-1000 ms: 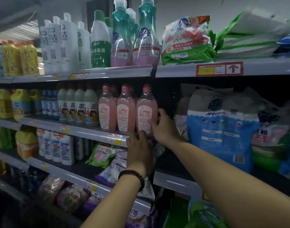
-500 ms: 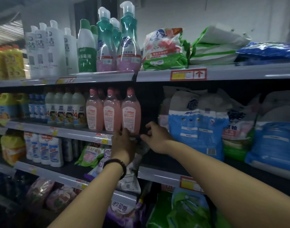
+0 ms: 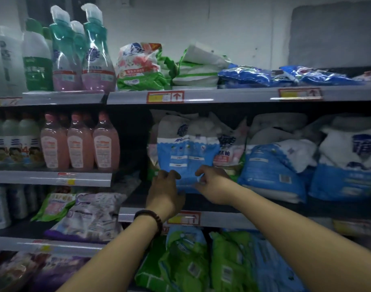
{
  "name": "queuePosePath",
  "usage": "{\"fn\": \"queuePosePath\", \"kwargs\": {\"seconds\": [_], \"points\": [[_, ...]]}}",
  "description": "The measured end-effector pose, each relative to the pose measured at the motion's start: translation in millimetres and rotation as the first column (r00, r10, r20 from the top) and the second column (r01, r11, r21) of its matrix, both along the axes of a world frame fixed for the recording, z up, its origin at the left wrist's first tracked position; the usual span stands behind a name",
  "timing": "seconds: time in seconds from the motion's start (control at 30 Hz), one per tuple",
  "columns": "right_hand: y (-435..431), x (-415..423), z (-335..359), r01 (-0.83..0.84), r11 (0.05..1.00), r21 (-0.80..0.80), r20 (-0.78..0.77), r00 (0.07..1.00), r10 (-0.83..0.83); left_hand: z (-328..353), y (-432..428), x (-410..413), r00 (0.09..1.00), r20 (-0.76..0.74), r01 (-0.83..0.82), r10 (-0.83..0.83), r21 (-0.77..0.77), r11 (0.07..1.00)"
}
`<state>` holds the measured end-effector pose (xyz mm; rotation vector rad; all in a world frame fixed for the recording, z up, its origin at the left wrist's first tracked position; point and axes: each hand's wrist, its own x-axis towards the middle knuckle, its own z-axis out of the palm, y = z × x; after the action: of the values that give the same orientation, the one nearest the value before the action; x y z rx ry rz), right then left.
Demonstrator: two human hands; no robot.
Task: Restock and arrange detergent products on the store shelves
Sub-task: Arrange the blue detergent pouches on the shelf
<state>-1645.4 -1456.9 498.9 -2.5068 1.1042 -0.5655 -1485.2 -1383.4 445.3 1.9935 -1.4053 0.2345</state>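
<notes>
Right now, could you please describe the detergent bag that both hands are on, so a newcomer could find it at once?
Look at the middle shelf of the right-hand bay, below the red arrow price tag. At its left end an upright blue-and-white detergent bag stands, with the left hand and right hand at its bottom edge. Its blue neighbours slump or lie flat.

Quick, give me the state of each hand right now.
Left hand: fingers curled on the lower left edge of the blue and white detergent bag.
Right hand: fingers pinching the same bag's lower right edge.
</notes>
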Motion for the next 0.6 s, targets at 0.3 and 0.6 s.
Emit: {"fn": "queuePosePath", "kwargs": {"seconds": [0.3, 0.6], "points": [[-39.9, -64.7, -40.3, 0.153, 0.976, 0.157, 0.259, 0.947, -0.19, -15.8, -49.8, -15.2, 0.975, -0.207, -0.09, 0.075, -0.063, 0.994], [-82.0, -20.9, -39.0, 0.041, 0.991, 0.127, 0.437, 0.895, -0.093, -11.8, -88.1, 39.2, 0.874, -0.484, -0.118, 0.031, -0.15, 0.982]]}}
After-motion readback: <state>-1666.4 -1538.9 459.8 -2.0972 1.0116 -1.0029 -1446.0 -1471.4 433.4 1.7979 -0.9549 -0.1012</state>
